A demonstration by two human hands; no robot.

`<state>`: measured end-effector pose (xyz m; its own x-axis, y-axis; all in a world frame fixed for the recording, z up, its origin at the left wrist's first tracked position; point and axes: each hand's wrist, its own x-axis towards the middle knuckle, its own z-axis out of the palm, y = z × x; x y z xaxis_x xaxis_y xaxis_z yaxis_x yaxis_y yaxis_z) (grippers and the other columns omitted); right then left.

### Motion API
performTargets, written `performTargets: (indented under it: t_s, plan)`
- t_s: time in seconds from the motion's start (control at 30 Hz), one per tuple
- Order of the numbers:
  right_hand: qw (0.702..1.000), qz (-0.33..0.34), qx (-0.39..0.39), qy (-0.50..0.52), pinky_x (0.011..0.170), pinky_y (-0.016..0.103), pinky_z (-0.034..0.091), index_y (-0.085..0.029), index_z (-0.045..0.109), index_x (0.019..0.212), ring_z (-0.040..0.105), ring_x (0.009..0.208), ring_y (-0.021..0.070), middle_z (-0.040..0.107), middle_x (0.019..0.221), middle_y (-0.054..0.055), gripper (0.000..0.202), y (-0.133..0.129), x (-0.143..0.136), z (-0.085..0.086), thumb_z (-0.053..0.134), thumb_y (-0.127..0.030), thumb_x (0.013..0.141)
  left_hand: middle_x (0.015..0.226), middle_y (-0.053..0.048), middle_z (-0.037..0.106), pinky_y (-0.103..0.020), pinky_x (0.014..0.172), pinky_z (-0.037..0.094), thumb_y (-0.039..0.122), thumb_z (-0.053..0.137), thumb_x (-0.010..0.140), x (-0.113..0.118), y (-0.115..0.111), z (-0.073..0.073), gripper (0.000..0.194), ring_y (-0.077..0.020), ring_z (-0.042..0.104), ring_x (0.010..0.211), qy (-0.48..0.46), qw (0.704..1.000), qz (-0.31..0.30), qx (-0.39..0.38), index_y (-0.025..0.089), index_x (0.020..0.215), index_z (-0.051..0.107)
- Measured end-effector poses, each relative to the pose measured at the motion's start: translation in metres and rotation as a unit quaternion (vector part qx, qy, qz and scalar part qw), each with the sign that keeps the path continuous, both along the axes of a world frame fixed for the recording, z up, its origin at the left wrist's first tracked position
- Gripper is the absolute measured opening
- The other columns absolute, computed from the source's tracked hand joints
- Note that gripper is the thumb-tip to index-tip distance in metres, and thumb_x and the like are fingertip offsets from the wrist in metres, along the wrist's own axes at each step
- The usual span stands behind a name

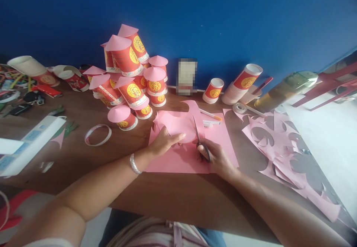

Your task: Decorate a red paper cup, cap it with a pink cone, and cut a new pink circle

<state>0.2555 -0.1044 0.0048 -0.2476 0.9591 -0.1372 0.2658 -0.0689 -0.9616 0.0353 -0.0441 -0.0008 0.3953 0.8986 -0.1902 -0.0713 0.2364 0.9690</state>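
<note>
My left hand (pixel 166 142) pinches a piece of pink paper (pixel 178 125), its thumb lying on top. The paper's right side is partly cut along a curve, and a loose strip curls up at the back. In my right hand (pixel 219 157) is a pair of scissors (pixel 198 137), fingers in the black handles, with the blades at the right edge of the cut piece. Below both hands lie larger pink sheets (pixel 223 143) on the brown table (pixel 125 187). How far the blades are apart is hard to make out.
Red paper cups with pink cone tops (pixel 118 42) are stacked at the back left. Stacked cups (pixel 237 87), a tape roll (pixel 240 108) and a bottle (pixel 287 87) stand at the back right. Pink offcuts (pixel 292 176) cover the right side. A power strip (pixel 33 143) lies left.
</note>
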Motion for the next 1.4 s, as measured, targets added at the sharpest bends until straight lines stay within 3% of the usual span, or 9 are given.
performTargets:
  t_s: [0.37, 0.9, 1.4]
  plan:
    - [1.0, 0.004, -0.011, -0.003, 0.061, 0.03, 0.042, -0.02, 0.063, 0.085, 0.052, 0.063, 0.0159, 0.059, 0.067, 0.002, 0.066, 0.001, 0.0, 0.004, 0.053, -0.084, 0.09, 0.056, -0.001, 0.054, -0.027, 0.055, 0.045, 0.05, 0.082, 0.078, -0.003, 0.004, -0.007, 0.047, -0.0123, 0.052, 0.054, 0.021, 1.0, 0.008, 0.013, 0.015, 0.056, 0.061]
    - [1.0, 0.002, -0.012, 0.014, 0.061, 0.029, 0.043, -0.018, 0.066, 0.09, 0.053, 0.062, 0.0149, 0.059, 0.067, 0.001, 0.068, 0.002, 0.0, 0.001, 0.055, -0.085, 0.089, 0.064, -0.001, 0.061, -0.025, 0.054, 0.044, 0.044, 0.082, 0.076, -0.001, 0.007, -0.01, 0.035, -0.0126, 0.055, 0.058, -0.026, 0.999, 0.022, 0.008, 0.014, 0.074, 0.065]
    - [0.998, -0.012, -0.033, 0.052, 0.06, 0.03, 0.045, -0.017, 0.068, 0.096, 0.055, 0.059, 0.0148, 0.062, 0.065, 0.001, 0.068, 0.0, -0.002, -0.003, 0.059, -0.084, 0.087, 0.06, 0.0, 0.058, -0.026, 0.054, 0.041, 0.044, 0.082, 0.076, 0.0, 0.009, -0.01, 0.034, -0.0118, 0.049, 0.054, -0.044, 0.998, 0.029, 0.026, 0.017, 0.068, 0.063]
